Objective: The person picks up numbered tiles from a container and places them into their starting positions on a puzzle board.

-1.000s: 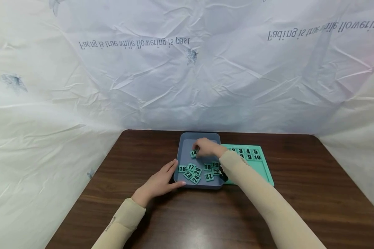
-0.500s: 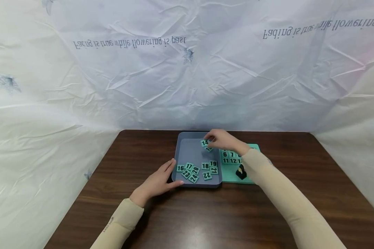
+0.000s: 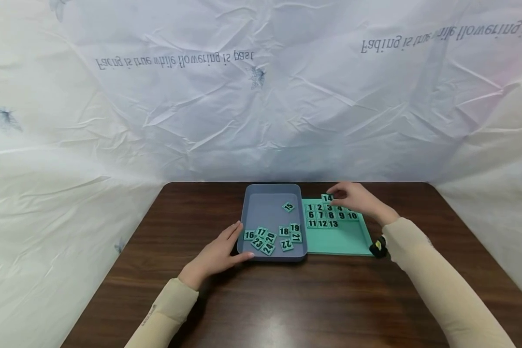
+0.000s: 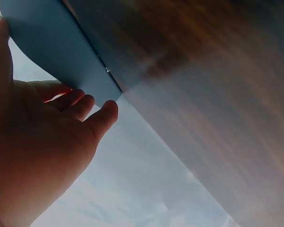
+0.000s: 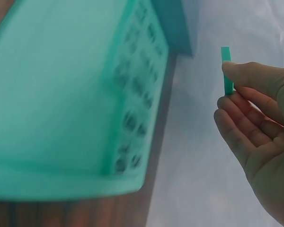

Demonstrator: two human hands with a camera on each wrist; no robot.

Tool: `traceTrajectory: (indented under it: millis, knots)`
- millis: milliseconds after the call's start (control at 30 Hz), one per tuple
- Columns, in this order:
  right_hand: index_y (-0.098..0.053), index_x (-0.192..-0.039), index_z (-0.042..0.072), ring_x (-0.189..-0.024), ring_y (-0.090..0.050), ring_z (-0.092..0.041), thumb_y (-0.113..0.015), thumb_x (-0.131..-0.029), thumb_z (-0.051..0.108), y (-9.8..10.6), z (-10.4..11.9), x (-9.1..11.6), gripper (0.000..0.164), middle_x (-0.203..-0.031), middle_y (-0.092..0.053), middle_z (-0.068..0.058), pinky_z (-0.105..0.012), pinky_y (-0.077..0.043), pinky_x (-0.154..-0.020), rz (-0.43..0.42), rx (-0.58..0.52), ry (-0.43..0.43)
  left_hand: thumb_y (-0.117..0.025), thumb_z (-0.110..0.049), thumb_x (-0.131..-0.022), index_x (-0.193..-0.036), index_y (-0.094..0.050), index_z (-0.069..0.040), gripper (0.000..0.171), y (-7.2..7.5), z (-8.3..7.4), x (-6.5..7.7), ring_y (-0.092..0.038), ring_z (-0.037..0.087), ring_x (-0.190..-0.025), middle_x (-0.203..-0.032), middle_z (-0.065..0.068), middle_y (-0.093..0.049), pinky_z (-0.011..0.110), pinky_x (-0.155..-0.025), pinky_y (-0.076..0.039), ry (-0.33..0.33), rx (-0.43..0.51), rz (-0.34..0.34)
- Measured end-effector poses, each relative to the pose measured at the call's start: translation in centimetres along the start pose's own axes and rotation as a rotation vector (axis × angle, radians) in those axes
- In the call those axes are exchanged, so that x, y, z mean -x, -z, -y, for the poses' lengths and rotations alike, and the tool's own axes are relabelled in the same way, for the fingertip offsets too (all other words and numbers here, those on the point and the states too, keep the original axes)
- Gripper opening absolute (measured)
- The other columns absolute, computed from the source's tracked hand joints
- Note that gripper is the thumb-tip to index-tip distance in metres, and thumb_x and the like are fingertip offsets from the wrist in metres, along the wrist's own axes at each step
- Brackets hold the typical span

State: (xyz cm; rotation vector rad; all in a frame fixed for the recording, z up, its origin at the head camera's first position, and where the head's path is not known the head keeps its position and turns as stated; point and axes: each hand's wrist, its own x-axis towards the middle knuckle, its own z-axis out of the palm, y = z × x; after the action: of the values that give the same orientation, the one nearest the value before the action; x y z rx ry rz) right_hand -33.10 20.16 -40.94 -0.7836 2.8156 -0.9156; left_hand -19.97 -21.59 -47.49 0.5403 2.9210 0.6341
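Observation:
My right hand [image 3: 357, 198] pinches a green number tile marked 14 [image 3: 326, 198] between thumb and fingertips, above the far edge of the green board [image 3: 339, 241]. Seen edge-on in the right wrist view, the tile [image 5: 228, 80] is a thin strip. Tiles 1 to 13 lie in rows on the board; the hand partly covers the top row. My left hand [image 3: 215, 253] rests against the left side of the grey-blue tray [image 3: 271, 187], fingers extended and thumb at its front corner. Tile 15 [image 3: 288, 207] lies alone in the tray's far half, turned askew.
Several more tiles lie in the tray's near half, among them 16 [image 3: 249, 235], 20 [image 3: 270, 237] and 22 [image 3: 286, 245]. Tray and board stand side by side on a dark wooden table [image 3: 191, 208]. White printed sheeting [image 3: 200, 111] hangs behind the table and along its sides.
My right hand has lifted tile 14 out of the tray and carried it right, over the board. Tile 15 now shows uncovered in the tray. My left hand stays at the tray.

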Motion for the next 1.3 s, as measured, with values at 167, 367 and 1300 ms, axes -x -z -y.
traceTrajectory:
  millis: [167,367,1300]
  knots:
    - [-0.064,-0.130,0.000,-0.112,-0.060,-0.036,-0.071,-0.096,0.015,-0.1,-2.2,2.0,0.037,-0.127,-0.061,-0.020,-0.051,-0.052,-0.087,-0.016,0.021,-0.026,-0.056,-0.072,-0.091,-0.163,-0.018,-0.011,0.101,-0.1,0.2,0.0,-0.020,0.027,-0.152,-0.168,0.005,-0.014,0.050,-0.117,-0.031,-0.001,0.007,0.001]
    - [-0.063,-0.131,-0.003,-0.113,-0.060,-0.037,-0.070,-0.096,0.014,-0.5,-3.5,3.5,0.039,-0.128,-0.061,-0.022,-0.051,-0.053,-0.087,0.009,0.013,-0.049,-0.058,-0.071,-0.090,-0.163,-0.013,-0.011,0.104,0.2,0.1,0.3,-0.019,0.026,-0.152,-0.168,0.006,-0.012,0.049,-0.117,-0.029,0.013,0.025,0.001]
    - [-0.069,-0.118,-0.006,-0.097,-0.065,-0.034,-0.072,-0.091,0.005,-3.2,-4.6,5.0,0.029,-0.112,-0.063,-0.019,-0.046,-0.056,-0.077,0.033,0.078,0.007,-0.059,-0.069,-0.091,-0.163,-0.018,-0.011,0.100,0.1,-0.1,0.0,-0.019,0.027,-0.153,-0.169,0.005,-0.013,0.051,-0.117,-0.030,0.001,0.032,0.013]
